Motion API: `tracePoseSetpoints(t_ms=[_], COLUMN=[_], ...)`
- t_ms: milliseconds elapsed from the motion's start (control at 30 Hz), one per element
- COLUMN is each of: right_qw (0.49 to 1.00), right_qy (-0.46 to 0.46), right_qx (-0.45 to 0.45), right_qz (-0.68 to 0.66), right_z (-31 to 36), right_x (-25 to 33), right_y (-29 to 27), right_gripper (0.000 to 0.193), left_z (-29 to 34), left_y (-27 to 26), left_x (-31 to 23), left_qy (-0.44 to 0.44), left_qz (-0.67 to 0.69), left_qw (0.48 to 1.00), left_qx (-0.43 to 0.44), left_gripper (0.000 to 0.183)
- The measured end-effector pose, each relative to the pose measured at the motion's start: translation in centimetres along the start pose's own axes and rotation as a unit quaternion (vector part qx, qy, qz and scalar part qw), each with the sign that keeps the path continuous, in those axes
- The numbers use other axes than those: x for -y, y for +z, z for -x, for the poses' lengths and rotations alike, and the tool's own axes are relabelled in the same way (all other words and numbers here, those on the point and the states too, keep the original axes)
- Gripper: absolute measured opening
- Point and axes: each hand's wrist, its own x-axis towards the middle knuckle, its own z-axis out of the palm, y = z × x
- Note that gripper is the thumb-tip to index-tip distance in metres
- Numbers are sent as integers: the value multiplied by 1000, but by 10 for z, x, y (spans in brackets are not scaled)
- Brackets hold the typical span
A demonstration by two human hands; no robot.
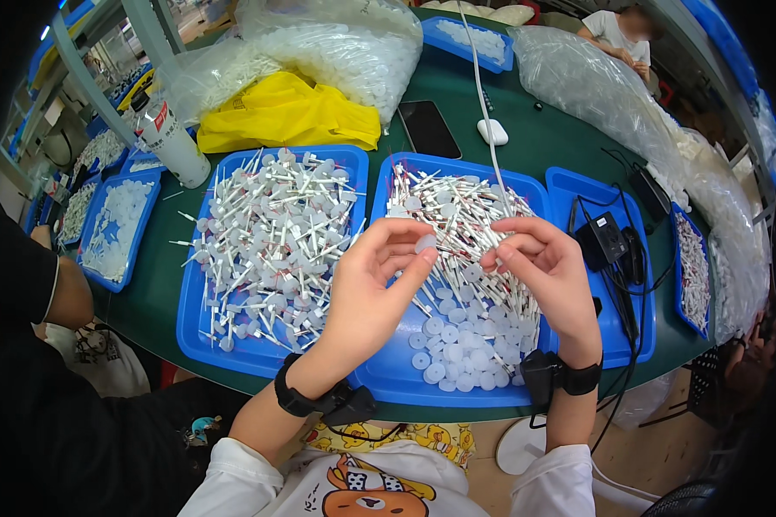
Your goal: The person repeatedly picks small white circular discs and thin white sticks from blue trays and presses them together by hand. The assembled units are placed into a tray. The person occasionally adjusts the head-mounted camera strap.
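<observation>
My left hand pinches a small translucent white disc between thumb and index finger. Opposite it, my right hand is closed, fingertips pressed together; what it grips blends into the sticks behind. Both hands hover over a blue tray. In its far part lies a heap of thin white sticks with reddish wires, and loose white discs fill the near part. To the left, another blue tray is heaped with white sticks that carry discs.
Further right, a blue tray holds a black adapter and cables. A phone, a white case, a yellow bag and a bottle stand or lie behind. A white cable crosses the table. A person's arm is at left.
</observation>
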Motion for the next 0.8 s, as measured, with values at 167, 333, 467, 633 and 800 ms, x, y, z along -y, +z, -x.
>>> tracePoseSetpoints(t_ms=[167,333,467,633,800], right_qw=[998,986,974,969,970], right_qy=[-49,-91,-146,-219,-229], right_qx=[-20,-20,-16,-18,-40], right_qz=[-25,-138,-174,-114,-63], right_z=[-1,0,2,4,5], right_x=[-6,-8,-9,-7,0], right_y=[-2,-5,-2,4,13], right_gripper=[28,25,21,16,12], left_z=[-1,1,0,2,3], left_y=[1,-1,-1,-1,2], left_x=[-7,-8,-6,-5,-7], left_qy=[-62,-144,-191,-202,-183], left_qz=[95,218,292,301,281], left_qw=[991,957,924,918,930], left_qx=[65,124,158,162,148], left_gripper=[30,33,34,34,30])
